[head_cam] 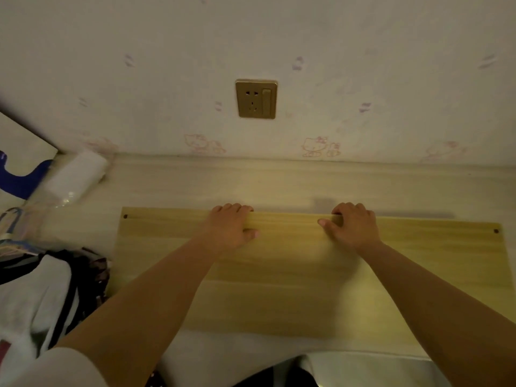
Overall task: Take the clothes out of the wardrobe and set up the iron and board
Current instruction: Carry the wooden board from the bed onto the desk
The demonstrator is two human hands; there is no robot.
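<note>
your left hand [230,227] and right hand [352,226] both grip the far edge of the wooden board [293,275], fingers curled over that edge and thumbs lying on its top face, the two hands a little apart near the middle of the edge. the board lies flat in front of you on a pale table [195,182], its long side running from 9 to 3 o'clock, with a small dark hole near each far corner. at 12 o'clock, on the wall with faint pink cartoon prints, sits a gold-coloured wall socket [256,99] with a switch on its right half. at about 10 o'clock a white roll [78,174] in clear wrap rests on the table by the wall, just beside a white and blue bag [19,166]. at 8 o'clock, left of the board, lies a heap of clothes [42,291] in white and dark cloth, with hangers [14,227] showing at its far end. no iron can be made out.
</note>
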